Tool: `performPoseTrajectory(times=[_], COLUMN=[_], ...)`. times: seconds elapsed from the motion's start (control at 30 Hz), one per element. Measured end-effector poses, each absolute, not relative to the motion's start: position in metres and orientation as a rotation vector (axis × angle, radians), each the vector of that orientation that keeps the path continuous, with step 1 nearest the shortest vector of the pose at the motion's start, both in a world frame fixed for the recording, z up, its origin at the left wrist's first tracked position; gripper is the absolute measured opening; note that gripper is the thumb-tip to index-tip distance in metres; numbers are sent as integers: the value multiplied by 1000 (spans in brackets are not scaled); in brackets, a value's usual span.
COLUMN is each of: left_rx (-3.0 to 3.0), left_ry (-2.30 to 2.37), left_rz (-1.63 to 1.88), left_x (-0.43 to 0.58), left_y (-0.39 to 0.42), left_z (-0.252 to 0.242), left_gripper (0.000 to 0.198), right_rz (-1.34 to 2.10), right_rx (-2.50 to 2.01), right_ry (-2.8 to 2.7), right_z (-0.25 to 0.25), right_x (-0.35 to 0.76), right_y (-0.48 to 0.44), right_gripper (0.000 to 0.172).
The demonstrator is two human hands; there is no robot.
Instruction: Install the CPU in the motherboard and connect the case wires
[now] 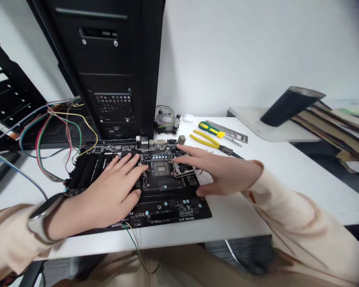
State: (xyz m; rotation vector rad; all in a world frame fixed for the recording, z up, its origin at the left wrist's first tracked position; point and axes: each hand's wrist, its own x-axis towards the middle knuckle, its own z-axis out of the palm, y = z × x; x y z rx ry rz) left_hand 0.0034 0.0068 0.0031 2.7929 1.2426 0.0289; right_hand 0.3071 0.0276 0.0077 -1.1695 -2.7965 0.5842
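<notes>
A black motherboard point(167, 213) lies flat on the white table in front of me. Near its middle is the CPU socket point(161, 169), its metal cover frame point(185, 170) swung out to the right. My left hand point(112, 191) rests palm down over the left half of the board, fingers stretched and spread. On the other side, my right hand point(219, 169) reaches over the cover frame with its fingers apart. Its fingertips are by the frame and the board's right edge; whether they touch the frame I cannot tell. Part of the expansion slots point(91, 167) is covered by my left hand.
Behind the board stands a tall black computer case point(119, 71). Coloured wires point(42, 159) loop at the left. A cooling fan point(166, 119), yellow-handled pliers point(209, 140) and a green-yellow screwdriver point(212, 129) lie at the back. Farther right are a dark cylinder point(290, 105) and stacked folders point(326, 127).
</notes>
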Motion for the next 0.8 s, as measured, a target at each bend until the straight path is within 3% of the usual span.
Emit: performPoseTrajectory(times=[0.27, 0.6, 0.8], left_rx=[2744, 2961, 2911], left_ry=[1224, 1020, 851], left_rz=[88, 615, 703], left_x=[1, -3, -11], left_y=[5, -6, -27], left_z=[4, 11, 18], left_gripper=[50, 36, 19], right_rz=[599, 243, 48], right_rx=[-1189, -923, -681], right_ry=[-2792, -2498, -2454], right_z=[17, 18, 26], right_x=[305, 278, 230], right_y=[29, 19, 1], right_gripper=[77, 32, 21])
